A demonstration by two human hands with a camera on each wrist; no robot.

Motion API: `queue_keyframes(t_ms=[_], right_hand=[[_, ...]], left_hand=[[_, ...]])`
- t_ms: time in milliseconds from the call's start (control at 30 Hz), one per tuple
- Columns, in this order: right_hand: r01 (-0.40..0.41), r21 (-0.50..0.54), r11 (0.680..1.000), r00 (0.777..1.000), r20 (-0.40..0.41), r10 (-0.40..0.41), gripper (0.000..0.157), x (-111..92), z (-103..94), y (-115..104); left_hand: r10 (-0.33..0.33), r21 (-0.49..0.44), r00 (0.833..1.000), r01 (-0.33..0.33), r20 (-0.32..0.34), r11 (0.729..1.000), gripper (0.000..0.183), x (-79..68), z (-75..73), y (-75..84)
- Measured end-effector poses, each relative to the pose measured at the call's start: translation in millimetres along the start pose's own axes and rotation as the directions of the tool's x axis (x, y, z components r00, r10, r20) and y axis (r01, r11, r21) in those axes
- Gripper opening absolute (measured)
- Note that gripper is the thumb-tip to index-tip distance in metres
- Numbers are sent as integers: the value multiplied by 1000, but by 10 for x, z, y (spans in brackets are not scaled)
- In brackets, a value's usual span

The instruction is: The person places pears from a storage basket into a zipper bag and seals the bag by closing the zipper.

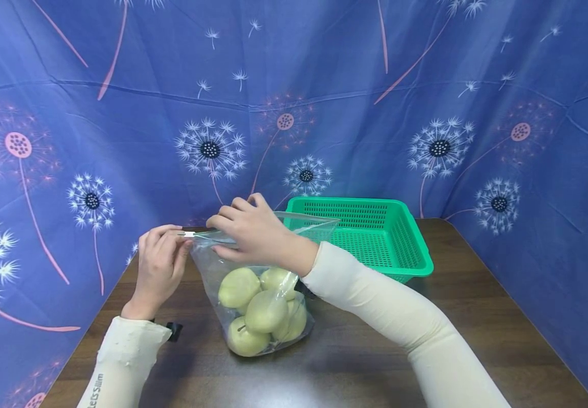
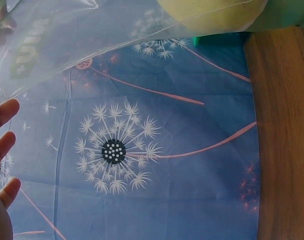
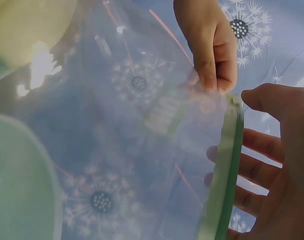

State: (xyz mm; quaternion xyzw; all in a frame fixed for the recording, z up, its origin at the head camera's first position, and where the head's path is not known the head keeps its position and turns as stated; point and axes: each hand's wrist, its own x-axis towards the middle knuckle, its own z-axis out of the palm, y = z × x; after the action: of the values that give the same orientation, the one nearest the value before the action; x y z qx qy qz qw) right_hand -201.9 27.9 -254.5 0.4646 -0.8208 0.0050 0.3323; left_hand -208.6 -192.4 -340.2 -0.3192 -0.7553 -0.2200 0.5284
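A clear zip bag (image 1: 207, 255) of several yellow-green pears (image 1: 266, 311) stands on the table. My left hand (image 1: 161, 266) pinches the left end of its zip edge, beside a small white slider (image 1: 189, 234). Over the bag's mouth is my right hand (image 1: 258, 232), its fingers loosely spread. In the right wrist view, the right thumb (image 3: 264, 98) points at the slider end of the green zip strip (image 3: 227, 175), while the other fingers lie behind the strip. The left wrist view catches a few left fingers (image 2: 4, 150) and one pear (image 2: 217, 12) through the plastic.
A green perforated plastic basket (image 1: 421, 249) stands behind the bag to the right, partly covered by the bag's mouth and the right arm. The brown wooden table (image 1: 355, 368) meets a blue dandelion-print cloth (image 1: 345, 130) at the back and sides.
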Motion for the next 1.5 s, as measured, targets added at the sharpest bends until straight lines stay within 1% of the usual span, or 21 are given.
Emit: queue_keyframes(t_ms=[233, 367, 500, 700, 800, 1100, 1367, 1500], right_hand=[[-9, -4, 1000, 999, 35, 9, 33, 123, 22, -122], [-17, -19, 1000, 999, 42, 17, 29, 174, 72, -159], [-17, -30, 999, 1000, 13, 17, 25, 202, 149, -178], [-10, -4, 1000, 998, -60, 10, 25, 225, 245, -186], [-8, -4, 1000, 997, -72, 8, 24, 240, 280, -187], [-18, -12, 1000, 998, -61, 17, 22, 258, 303, -187], [-33, -12, 999, 999, -15, 33, 21, 266, 258, -185], [-35, -5, 999, 999, -10, 35, 22, 259, 260, -192]], left_hand=[[6, 2, 1000, -6, -9, 1000, 34, -7, -1, -11], [10, 0, 1000, -10, -5, 1000, 33, -7, 0, -16], [12, 1, 1000, -12, -2, 1000, 33, -11, 1, -20], [14, 2, 1000, -14, -13, 1000, 34, -14, 3, -29], [16, 1, 1000, -16, -15, 1000, 35, -15, 1, -31], [20, -7, 1000, -20, -16, 1000, 32, -14, -5, -38], [20, -18, 1000, -20, -10, 1000, 33, -12, -22, -57], [12, -28, 1000, -13, -15, 1000, 35, -16, -35, -68]])
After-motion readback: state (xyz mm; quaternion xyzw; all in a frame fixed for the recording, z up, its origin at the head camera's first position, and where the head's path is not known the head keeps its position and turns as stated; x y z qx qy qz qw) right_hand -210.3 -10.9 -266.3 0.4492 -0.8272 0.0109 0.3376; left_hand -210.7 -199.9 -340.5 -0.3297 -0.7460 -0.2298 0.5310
